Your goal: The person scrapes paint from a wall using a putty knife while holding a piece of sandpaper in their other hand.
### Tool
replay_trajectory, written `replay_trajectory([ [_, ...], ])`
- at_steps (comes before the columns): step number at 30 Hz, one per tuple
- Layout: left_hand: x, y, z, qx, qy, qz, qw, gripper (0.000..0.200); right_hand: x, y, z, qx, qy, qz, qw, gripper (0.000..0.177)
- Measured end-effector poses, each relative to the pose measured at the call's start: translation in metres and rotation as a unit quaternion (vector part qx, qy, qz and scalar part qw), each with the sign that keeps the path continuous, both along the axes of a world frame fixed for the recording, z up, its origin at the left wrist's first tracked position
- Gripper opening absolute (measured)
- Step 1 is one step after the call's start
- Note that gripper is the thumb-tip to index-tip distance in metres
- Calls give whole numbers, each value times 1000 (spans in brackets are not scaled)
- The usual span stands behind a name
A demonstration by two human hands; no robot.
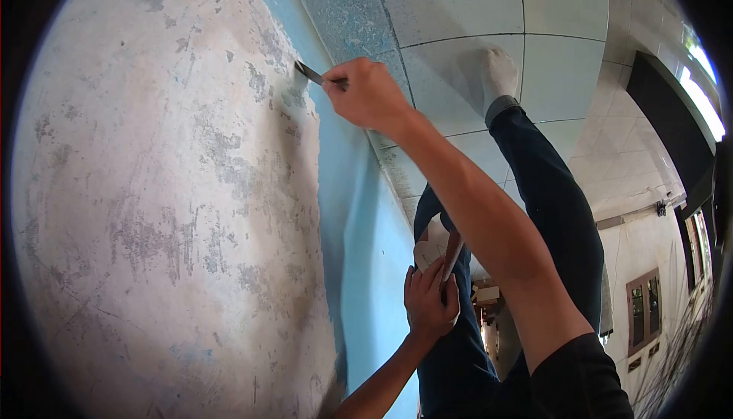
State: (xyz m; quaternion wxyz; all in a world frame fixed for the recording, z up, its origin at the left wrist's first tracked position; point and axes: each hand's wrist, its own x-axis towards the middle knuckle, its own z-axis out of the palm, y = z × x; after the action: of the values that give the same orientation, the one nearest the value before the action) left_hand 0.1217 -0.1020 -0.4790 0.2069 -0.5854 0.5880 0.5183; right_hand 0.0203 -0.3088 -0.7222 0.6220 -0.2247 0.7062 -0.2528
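My right hand (366,94) is closed around a scraper (309,73), a narrow, dark metal blade. Its tip meets the wall where the bare, patchy grey-white surface (191,190) borders the light blue paint (336,159). Lower down, beside my bent knee, my left hand (431,304) has its fingers and thumb closed on a narrow brown object (453,255). What kind of object this is, I cannot make out. A pale shape (433,243) lies just beyond those fingers, partly covered by my right forearm.
Pale floor tiles (458,67) run along the wall's foot, with light dust and flakes (343,6) near it. My leg in dark jeans (550,182) and one foot (500,71) extend over the tiles. A brown-framed window (644,310) shows at the far right.
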Motion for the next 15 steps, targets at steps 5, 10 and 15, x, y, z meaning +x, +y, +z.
replay_trajectory([
  [5, 3, 6, 0, -5, 0, -1, 1000, 37, -8, -12, 6, 57, -23, 42, 997, 21],
  [10, -6, -8, -2, -2, -3, 6, 1000, 30, -4, -16, 11, -1, 8, 51, 999, 20],
  [15, -2, -2, -1, 1, -4, 1, 1000, 32, 1, -26, -10, 55, -7, 66, 996, 21],
])
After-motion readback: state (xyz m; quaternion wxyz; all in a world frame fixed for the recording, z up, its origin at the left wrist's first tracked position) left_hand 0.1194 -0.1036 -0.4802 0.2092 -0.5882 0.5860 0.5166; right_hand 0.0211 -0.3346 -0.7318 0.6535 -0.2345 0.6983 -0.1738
